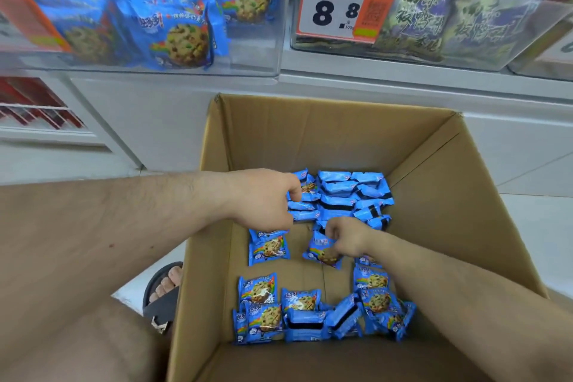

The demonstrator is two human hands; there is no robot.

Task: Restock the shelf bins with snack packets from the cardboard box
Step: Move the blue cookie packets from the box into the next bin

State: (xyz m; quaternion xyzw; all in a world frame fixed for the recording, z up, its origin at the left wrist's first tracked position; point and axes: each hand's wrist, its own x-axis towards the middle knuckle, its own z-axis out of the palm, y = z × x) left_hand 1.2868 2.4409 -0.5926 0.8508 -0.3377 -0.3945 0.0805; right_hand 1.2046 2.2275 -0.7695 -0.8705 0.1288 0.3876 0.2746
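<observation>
An open cardboard box stands on the floor below the shelf, with several blue cookie packets scattered on its bottom. My left hand reaches into the box and its fingers curl round packets at the far left of a stacked row. My right hand pinches one blue packet near the box's middle. Above, a clear shelf bin holds the same blue cookie packets.
A second clear bin at the upper right holds green-and-purple packets behind an orange price tag reading 8.8. My sandalled foot stands left of the box. More blue packets lie along the box's near wall.
</observation>
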